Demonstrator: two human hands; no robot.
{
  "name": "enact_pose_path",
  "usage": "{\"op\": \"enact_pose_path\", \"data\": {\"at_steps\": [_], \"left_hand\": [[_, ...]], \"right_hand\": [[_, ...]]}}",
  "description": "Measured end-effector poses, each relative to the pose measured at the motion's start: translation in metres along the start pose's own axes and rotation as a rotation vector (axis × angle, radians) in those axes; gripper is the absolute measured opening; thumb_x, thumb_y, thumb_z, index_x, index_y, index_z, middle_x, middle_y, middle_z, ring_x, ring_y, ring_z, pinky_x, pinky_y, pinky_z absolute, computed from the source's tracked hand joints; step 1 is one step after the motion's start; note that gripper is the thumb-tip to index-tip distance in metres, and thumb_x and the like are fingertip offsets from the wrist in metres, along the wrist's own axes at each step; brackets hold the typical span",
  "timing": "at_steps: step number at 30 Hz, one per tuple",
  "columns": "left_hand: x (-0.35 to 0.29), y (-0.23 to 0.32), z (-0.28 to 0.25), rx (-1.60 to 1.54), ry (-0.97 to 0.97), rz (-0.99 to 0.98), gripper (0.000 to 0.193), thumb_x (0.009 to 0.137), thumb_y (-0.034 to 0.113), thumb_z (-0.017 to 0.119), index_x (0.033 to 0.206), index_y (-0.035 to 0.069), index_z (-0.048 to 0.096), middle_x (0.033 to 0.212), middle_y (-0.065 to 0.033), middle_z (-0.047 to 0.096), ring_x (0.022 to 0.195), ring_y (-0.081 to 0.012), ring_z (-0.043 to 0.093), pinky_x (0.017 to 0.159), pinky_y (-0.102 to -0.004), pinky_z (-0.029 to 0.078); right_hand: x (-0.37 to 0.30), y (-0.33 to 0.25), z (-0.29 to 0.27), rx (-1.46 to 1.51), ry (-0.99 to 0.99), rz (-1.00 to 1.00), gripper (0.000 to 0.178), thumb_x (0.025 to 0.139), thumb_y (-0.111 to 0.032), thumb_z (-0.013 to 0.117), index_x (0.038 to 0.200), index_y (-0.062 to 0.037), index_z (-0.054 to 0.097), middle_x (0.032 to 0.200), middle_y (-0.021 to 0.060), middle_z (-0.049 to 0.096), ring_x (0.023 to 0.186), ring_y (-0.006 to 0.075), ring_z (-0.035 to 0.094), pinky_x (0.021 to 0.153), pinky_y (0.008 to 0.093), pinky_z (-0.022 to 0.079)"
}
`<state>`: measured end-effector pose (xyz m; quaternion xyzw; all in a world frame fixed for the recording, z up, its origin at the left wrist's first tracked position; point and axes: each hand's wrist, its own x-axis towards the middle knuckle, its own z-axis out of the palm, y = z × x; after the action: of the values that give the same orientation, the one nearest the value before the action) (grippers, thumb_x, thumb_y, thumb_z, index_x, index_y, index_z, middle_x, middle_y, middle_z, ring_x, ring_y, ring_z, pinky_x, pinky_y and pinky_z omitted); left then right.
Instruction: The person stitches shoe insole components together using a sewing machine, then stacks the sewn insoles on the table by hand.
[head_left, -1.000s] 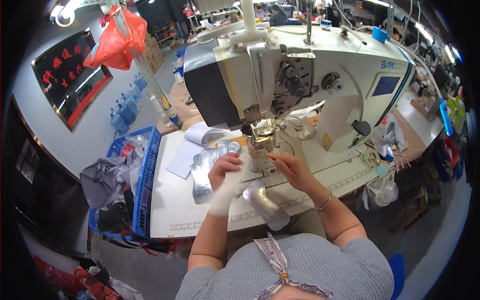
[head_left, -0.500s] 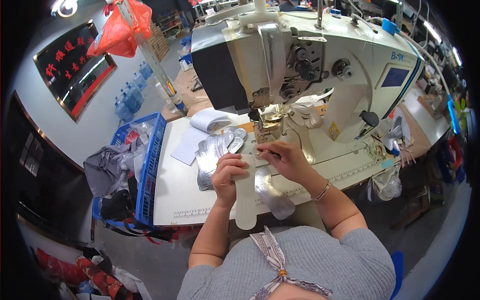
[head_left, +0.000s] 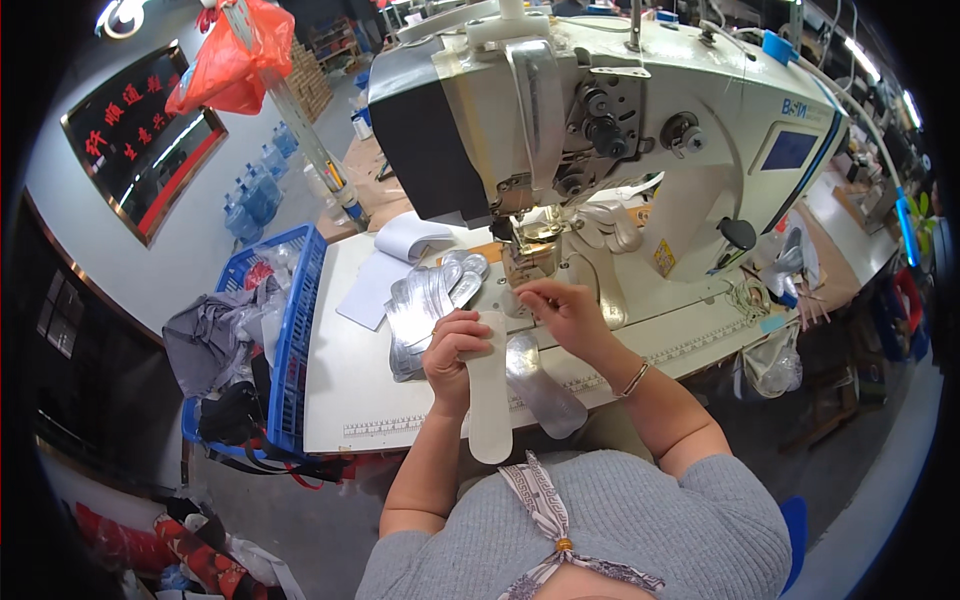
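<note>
My left hand point(head_left: 455, 352) is closed round the upper part of a long off-white insole point(head_left: 490, 415), which hangs down in front of the table edge. Just beyond the insole's top end, the fingers of my right hand point(head_left: 565, 312) are pinched together; what is between them, if anything, is too small to make out. Below that hand a silver insole point(head_left: 545, 388) lies across the table's front edge. A pile of shiny silver insoles point(head_left: 422, 312) lies to the left of my hands. Behind them stands the needle area point(head_left: 535, 240) of a sewing machine point(head_left: 690, 195).
More silver pieces point(head_left: 612, 228) lie beside the machine's post. An open paper pad point(head_left: 385, 270) rests at the table's left. A blue crate point(head_left: 300, 340) of cloth and bags adjoins the left edge. A ruler strip point(head_left: 390, 427) runs along the front.
The view has shifted slightly. My left hand still holds the insole. My right hand stays near its top end, with the fingers slightly changed in pose.
</note>
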<state>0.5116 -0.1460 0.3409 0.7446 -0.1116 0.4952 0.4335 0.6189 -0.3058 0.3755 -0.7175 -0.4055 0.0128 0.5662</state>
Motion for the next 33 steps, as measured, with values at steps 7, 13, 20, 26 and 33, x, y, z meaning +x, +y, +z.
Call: {"op": "enact_pose_path", "data": {"at_steps": [7,13,20,26,33], "left_hand": [[0.011,-0.026,-0.040,0.029,0.155,-0.720,0.042,0.072,0.002,0.069,0.112,0.002,0.056,0.097,-0.0108,0.062,0.091,-0.0177,0.059,0.082,-0.0288,0.047],[-0.004,-0.030,-0.028,0.942,-0.092,-0.235,0.060,0.071,0.014,0.073,0.122,-0.001,0.045,0.115,-0.0220,0.050,0.102,-0.0397,0.050,0.090,-0.0428,0.041],[-0.035,-0.019,0.032,0.505,-0.595,-0.593,0.053,0.063,0.026,0.081,0.102,0.001,0.055,0.102,-0.0175,0.054,0.092,-0.0362,0.055,0.080,-0.0421,0.046],[-0.042,-0.015,0.038,0.432,-0.546,-0.584,0.057,0.059,0.012,0.084,0.108,0.004,0.056,0.113,-0.0150,0.046,0.087,-0.0279,0.056,0.078,-0.0363,0.049],[-0.027,-0.011,0.035,-0.154,-0.055,-0.675,0.049,0.072,-0.002,0.072,0.118,0.003,0.054,0.119,-0.0112,0.050,0.098,-0.0187,0.058,0.078,-0.0263,0.051]], "right_hand": [[-0.005,0.028,0.000,0.161,0.001,0.095,0.022,0.091,-0.019,0.059,0.104,-0.0030,0.065,0.073,0.0037,0.064,0.065,0.0070,0.055,0.059,0.0233,0.045],[-0.014,0.056,-0.010,0.200,0.070,0.160,0.022,0.091,-0.019,0.059,0.106,-0.0026,0.064,0.075,0.0011,0.064,0.066,0.0061,0.054,0.059,0.0217,0.044],[-0.023,0.047,-0.024,0.159,0.059,0.241,0.020,0.093,-0.012,0.056,0.106,0.0008,0.064,0.083,0.0005,0.064,0.073,0.0065,0.056,0.066,0.0206,0.046],[-0.030,0.052,-0.037,0.237,0.147,0.235,0.022,0.092,-0.016,0.059,0.107,-0.0014,0.064,0.075,-0.0020,0.060,0.069,0.0041,0.053,0.061,0.0191,0.043],[-0.033,0.060,-0.042,0.286,0.165,0.221,0.022,0.091,-0.016,0.059,0.107,-0.0019,0.064,0.073,-0.0022,0.060,0.068,0.0030,0.052,0.060,0.0180,0.041]]}}
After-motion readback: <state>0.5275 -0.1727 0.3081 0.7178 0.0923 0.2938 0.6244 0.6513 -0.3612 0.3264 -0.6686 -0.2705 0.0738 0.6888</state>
